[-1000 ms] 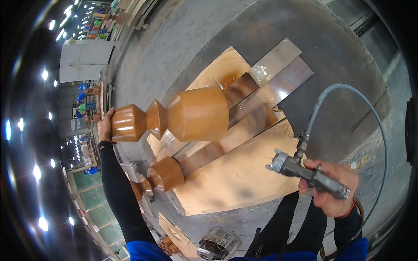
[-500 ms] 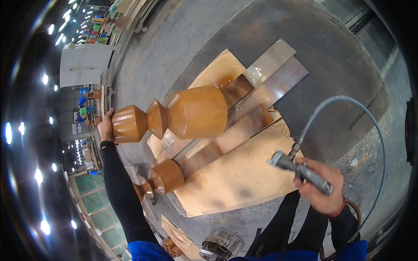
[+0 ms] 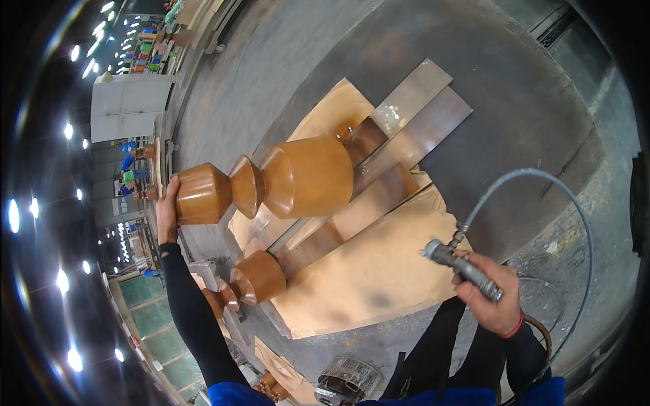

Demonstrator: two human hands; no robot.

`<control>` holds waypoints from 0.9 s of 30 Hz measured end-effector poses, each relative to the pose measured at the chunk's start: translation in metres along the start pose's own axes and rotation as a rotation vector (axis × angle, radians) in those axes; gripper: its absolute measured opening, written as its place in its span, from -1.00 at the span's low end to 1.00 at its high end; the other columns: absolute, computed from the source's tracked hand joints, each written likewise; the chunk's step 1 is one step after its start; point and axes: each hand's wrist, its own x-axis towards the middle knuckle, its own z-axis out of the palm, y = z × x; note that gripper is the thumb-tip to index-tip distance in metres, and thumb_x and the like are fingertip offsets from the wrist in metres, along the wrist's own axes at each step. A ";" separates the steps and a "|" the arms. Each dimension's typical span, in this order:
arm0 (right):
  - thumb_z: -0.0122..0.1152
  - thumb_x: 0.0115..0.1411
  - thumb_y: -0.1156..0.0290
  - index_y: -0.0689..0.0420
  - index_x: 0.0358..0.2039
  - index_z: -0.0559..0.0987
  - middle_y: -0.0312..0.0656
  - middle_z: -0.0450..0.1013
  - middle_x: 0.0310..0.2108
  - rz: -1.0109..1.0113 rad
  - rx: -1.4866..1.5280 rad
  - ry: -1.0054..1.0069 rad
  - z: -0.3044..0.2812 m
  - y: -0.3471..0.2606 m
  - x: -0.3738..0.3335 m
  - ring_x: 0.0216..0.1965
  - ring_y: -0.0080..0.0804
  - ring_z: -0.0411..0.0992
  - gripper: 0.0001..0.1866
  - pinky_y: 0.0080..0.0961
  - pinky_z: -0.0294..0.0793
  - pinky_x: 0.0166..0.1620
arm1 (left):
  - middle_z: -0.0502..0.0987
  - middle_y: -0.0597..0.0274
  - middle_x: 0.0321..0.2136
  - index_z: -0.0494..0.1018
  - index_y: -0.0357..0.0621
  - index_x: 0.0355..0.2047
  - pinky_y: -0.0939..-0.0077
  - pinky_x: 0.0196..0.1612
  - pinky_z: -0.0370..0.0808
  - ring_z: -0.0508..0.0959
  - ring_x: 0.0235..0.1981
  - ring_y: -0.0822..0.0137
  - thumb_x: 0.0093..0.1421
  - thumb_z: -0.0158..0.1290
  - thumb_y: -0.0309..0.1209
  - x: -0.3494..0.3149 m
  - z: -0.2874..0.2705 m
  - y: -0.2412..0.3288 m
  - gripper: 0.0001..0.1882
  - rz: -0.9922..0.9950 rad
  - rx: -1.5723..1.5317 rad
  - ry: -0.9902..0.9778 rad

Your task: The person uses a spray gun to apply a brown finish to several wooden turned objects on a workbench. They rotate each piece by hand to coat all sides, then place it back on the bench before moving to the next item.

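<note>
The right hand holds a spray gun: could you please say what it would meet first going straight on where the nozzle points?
Probably the wide end of the brown turned piece, though depth is unclear: if the right hand is low, the tan sheet could come first.

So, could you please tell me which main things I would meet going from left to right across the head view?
White panel, large brown turned piece, metal spray gun, outer bend of the grey hose.

The brown pedestal (image 3: 311, 177) looks glossy, the spray gun (image 3: 473, 274) metal.
</note>
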 end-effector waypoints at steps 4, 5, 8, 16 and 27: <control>0.53 0.30 0.20 0.36 0.16 0.63 -0.12 0.65 -0.34 0.200 -0.049 0.113 -0.040 0.028 -0.014 -0.32 -0.53 0.59 -0.43 -0.50 0.58 -0.18 | 0.28 -0.37 0.46 0.12 -0.60 0.49 0.31 0.51 0.20 0.32 0.49 0.04 0.30 0.27 0.16 -0.051 0.030 0.039 0.13 0.151 0.070 -0.149; 0.52 0.31 0.20 0.37 0.15 0.64 -0.11 0.65 -0.34 0.230 -0.061 0.117 -0.052 0.032 -0.019 -0.32 -0.55 0.57 -0.44 -0.50 0.58 -0.17 | 0.30 -0.37 0.45 0.13 -0.61 0.48 0.29 0.51 0.21 0.32 0.49 0.02 0.29 0.29 0.16 -0.065 0.040 0.047 0.14 0.203 0.123 -0.147; 0.52 0.31 0.21 0.38 0.13 0.65 -0.06 0.67 -0.29 0.206 -0.180 0.089 -0.090 0.036 -0.033 -0.28 -0.51 0.60 -0.45 -0.48 0.59 -0.16 | 0.21 -0.32 0.50 0.07 -0.53 0.53 0.19 0.53 0.19 0.27 0.51 -0.02 0.20 0.40 0.07 -0.094 0.050 0.066 0.19 0.252 0.179 -0.214; 0.54 0.28 0.23 0.37 0.14 0.65 0.09 0.71 -0.17 0.245 -0.147 0.054 -0.158 0.042 -0.040 -0.18 -0.33 0.70 -0.44 -0.41 0.62 -0.08 | 0.25 -0.12 0.51 0.10 -0.33 0.57 0.25 0.49 0.28 0.34 0.46 0.11 0.09 0.51 -0.26 -0.112 0.074 0.083 0.16 0.319 -0.002 -0.161; 0.52 0.30 0.26 0.38 0.15 0.65 0.06 0.71 -0.21 0.237 -0.060 0.011 -0.183 0.035 0.009 -0.20 -0.34 0.71 -0.46 -0.43 0.63 -0.11 | 0.37 -0.26 0.42 0.08 -0.57 0.52 0.38 0.37 0.38 0.46 0.33 0.20 0.29 0.35 -0.20 -0.198 0.100 0.125 0.02 -0.140 -0.129 0.064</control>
